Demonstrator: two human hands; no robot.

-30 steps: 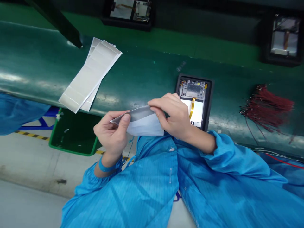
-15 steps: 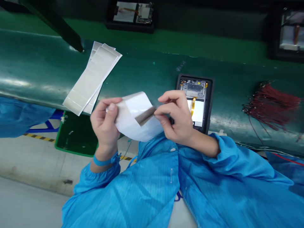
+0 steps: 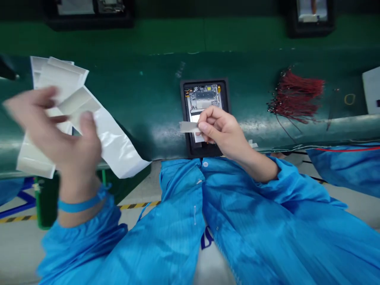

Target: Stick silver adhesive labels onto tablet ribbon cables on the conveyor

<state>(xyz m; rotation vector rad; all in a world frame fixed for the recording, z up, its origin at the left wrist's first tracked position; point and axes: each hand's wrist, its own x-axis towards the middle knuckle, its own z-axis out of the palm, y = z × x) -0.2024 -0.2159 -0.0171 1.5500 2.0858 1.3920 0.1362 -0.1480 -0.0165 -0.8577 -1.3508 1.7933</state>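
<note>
Between the thumb and fingers of my right hand (image 3: 221, 128) is a short grey adhesive strip (image 3: 189, 127). That hand hovers over a tablet-like device (image 3: 203, 97), whose circuit board and white inner part show inside a black tray (image 3: 227, 97). My left hand (image 3: 65, 130), blurred by motion, has its thumb and fingers apart over the sheets at the left. By its thumb lies a white backing sheet (image 3: 118, 148) with a grey band near its top, its lower end curling past the table edge. Under the hand are more strip sheets (image 3: 63, 75).
A bundle of red wires (image 3: 299, 95) lies on the green table (image 3: 154, 99) at the right, with a yellow rubber band (image 3: 349, 99) beyond it. Two more black trays (image 3: 89, 23) (image 3: 311, 29) stand at the back. A green bin (image 3: 44, 206) is below the table's left edge.
The grey strip has come off the backing sheet and moved with my right hand over the device. My left hand has carried the sheet left onto the others and let it go. The view shifted right.
</note>
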